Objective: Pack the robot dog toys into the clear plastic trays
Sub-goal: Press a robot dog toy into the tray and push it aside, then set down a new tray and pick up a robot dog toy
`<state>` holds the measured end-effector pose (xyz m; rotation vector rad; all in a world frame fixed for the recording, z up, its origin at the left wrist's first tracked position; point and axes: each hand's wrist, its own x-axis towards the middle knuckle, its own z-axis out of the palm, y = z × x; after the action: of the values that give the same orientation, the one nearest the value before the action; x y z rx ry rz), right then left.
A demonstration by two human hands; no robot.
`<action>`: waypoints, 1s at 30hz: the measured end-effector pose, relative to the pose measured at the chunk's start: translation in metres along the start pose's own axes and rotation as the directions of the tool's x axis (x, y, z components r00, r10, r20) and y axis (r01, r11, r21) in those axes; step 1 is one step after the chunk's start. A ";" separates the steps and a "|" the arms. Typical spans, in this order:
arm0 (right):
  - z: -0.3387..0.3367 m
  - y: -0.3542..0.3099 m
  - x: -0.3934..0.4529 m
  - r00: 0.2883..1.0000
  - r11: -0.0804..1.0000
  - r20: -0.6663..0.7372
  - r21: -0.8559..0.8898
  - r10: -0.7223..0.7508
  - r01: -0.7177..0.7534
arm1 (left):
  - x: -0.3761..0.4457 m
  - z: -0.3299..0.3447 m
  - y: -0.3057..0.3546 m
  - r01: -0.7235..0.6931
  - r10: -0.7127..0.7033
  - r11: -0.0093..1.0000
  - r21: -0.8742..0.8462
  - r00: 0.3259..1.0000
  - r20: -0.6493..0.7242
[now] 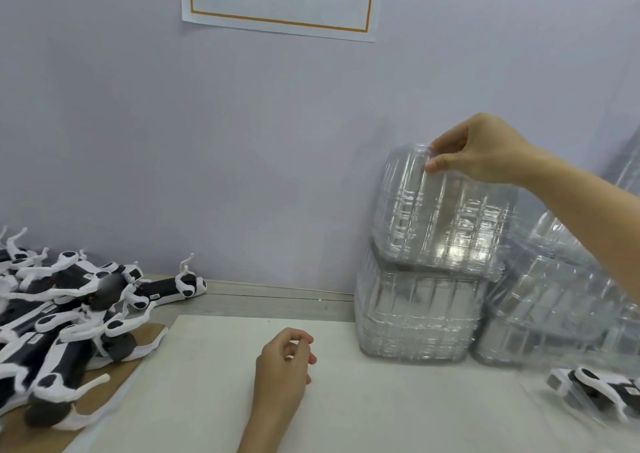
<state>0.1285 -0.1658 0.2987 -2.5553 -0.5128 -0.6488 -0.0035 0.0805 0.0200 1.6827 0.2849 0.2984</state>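
From the head view, my right hand (485, 151) pinches the top edge of the clear plastic trays (443, 217) stacked against the wall. My left hand (284, 359) hangs loosely curled, holding nothing. The robot dog toys (65, 314) lie heaped at the table's left.

two bare hands, left (284, 359) and right (485, 149), both forearms bare to the frame edge: no sleeves, gloves, rings, watch or markings visible
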 end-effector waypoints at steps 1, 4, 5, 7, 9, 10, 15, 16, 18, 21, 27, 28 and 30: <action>0.000 0.000 0.000 1.000 1.000 -0.003 0.001 -0.003 0.003 | 0.000 0.000 0.000 0.001 -0.001 1.000 0.005 1.000 0.004; 0.000 0.003 0.003 1.000 1.000 -0.030 0.017 -0.007 0.008 | 0.000 0.000 -0.001 0.000 0.000 1.000 0.015 1.000 0.012; -0.001 0.003 0.004 0.999 1.000 -0.037 0.019 -0.008 0.009 | 0.000 0.000 -0.001 -0.003 0.002 1.000 0.018 1.000 0.014; -0.002 0.002 0.005 1.000 1.000 -0.027 0.009 -0.014 0.015 | 0.000 0.000 0.000 -0.009 0.009 1.000 0.022 1.000 0.019; -0.005 0.001 0.007 1.000 1.000 -0.026 0.011 -0.010 0.010 | 0.000 0.001 0.000 -0.011 0.011 1.000 0.024 1.000 0.026; -0.007 0.000 0.007 0.999 1.000 -0.033 0.017 -0.005 0.006 | -0.001 0.001 0.000 -0.011 0.010 1.000 0.022 1.000 0.028; -0.012 -0.003 0.008 0.997 0.999 -0.076 0.035 -0.017 0.020 | 0.000 0.002 -0.002 -0.026 0.026 1.000 0.004 0.999 0.039; -0.012 -0.004 0.008 0.997 0.999 -0.075 0.037 -0.017 0.020 | 0.000 0.003 -0.002 -0.033 0.032 0.999 0.008 0.998 0.045; -0.013 -0.005 0.008 0.998 0.999 -0.054 0.031 -0.015 0.016 | -0.001 0.004 -0.003 -0.046 0.044 0.999 0.026 0.997 0.058; -0.016 -0.007 0.006 1.000 0.999 0.003 0.030 -0.015 0.015 | -0.004 0.010 0.003 -0.085 0.082 0.995 0.051 0.995 0.058; -0.015 -0.005 0.006 0.998 0.999 0.031 0.012 -0.050 0.050 | 0.007 0.051 0.083 -0.421 0.421 0.907 -0.010 0.907 -0.017; -0.015 -0.005 0.007 0.998 0.999 0.031 0.010 -0.053 0.053 | 0.015 0.061 0.102 -0.445 0.445 0.896 -0.001 0.896 0.005; -0.014 -0.004 0.008 0.998 0.998 0.029 0.014 -0.054 0.054 | 0.034 0.081 0.140 -0.436 0.436 0.900 -0.007 0.899 0.039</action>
<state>0.1278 -0.1675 0.3152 -2.5495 -0.5961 -0.6249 0.0592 -0.0007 0.1499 1.7415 -0.1306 0.5973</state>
